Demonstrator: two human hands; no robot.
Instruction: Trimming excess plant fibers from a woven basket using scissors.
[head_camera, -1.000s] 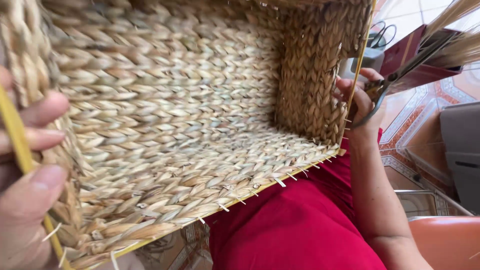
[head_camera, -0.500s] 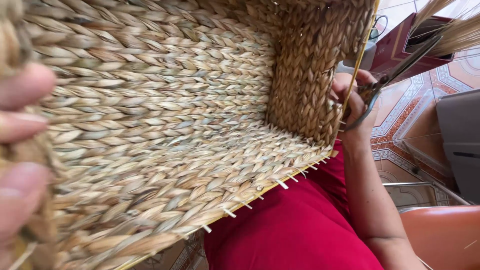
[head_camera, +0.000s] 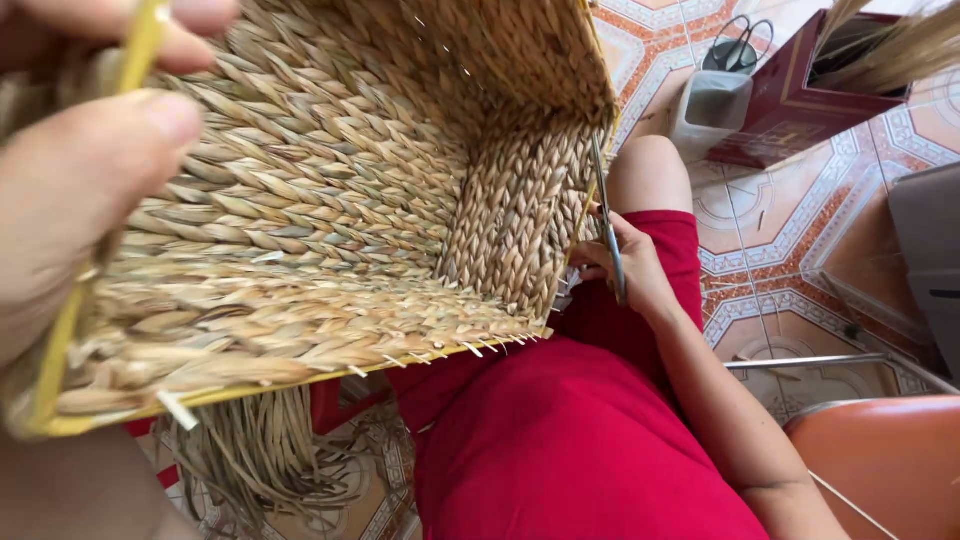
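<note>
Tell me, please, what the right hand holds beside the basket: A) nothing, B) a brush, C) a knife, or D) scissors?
D: the right hand grips scissors, whose metal blades run up along the yellow-rimmed corner of the woven basket, while the left hand holds the basket's near rim.
</note>
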